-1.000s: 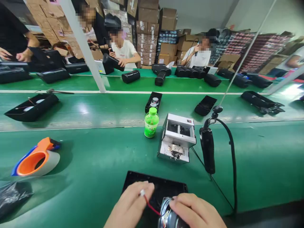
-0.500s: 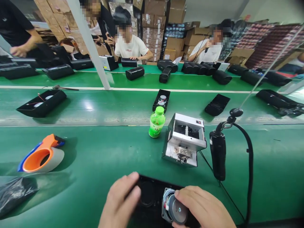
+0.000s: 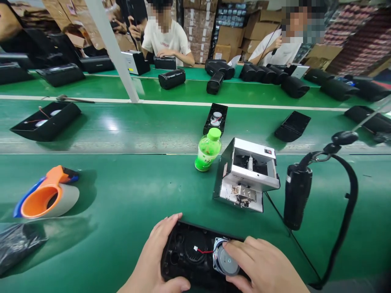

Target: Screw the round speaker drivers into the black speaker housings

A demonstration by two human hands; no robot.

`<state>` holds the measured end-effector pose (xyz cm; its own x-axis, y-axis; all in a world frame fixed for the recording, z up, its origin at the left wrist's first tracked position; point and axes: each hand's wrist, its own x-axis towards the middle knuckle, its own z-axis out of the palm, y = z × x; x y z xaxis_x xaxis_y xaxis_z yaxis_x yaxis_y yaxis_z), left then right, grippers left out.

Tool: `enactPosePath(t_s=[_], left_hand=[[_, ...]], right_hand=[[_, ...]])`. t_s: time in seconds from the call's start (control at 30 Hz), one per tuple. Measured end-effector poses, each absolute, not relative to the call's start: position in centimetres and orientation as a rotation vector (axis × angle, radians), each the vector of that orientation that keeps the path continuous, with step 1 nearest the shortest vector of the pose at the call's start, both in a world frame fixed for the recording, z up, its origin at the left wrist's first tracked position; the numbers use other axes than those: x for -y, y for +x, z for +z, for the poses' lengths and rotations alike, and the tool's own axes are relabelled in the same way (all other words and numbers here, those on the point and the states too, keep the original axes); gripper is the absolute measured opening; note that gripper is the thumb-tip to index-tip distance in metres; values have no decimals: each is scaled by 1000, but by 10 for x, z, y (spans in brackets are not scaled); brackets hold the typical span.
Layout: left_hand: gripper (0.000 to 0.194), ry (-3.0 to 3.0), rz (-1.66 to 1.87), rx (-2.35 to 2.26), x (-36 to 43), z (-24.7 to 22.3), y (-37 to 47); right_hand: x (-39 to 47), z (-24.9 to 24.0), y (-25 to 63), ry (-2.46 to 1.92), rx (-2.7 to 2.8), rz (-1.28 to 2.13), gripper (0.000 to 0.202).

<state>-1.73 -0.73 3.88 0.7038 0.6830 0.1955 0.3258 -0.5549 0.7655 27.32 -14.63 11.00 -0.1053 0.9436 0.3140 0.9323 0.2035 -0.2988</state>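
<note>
A black speaker housing (image 3: 195,272) lies open at the bottom centre. My left hand (image 3: 159,260) grips its left end, fingers at the top edge and thumb on the near side. A round silver speaker driver (image 3: 226,260) sits in the right part of the housing, and my right hand (image 3: 259,264) holds it between thumb and fingers. From the driver a red wire with a white connector (image 3: 196,248) reaches left over the round grille.
Ahead stand a green bottle (image 3: 208,150) and a silver-black machine (image 3: 249,175). A black screwdriver (image 3: 297,197) hangs at right. An orange tape dispenser (image 3: 45,195) and black plastic bag (image 3: 21,246) lie left. Beyond, people sit by a conveyor (image 3: 146,122) with speakers.
My left hand has closed on the housing's left end. The red wire and white connector now show left of the driver. The view has shifted slightly.
</note>
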Motion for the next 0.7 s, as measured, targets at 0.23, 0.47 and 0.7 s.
enactPosePath(t_s=[0.23,0.47,0.7], left_hand=[[104,2186,651,-760,5,44,-15],[100,2205,652,-770,7,49,-12],[103,2190,641,-783,8,54,-11]], right_hand=[[152,111,274,-1793,2041,115,50],[155,107,269,-1836,2032,166,26],[154,112,269,-1881,2040,174,71]])
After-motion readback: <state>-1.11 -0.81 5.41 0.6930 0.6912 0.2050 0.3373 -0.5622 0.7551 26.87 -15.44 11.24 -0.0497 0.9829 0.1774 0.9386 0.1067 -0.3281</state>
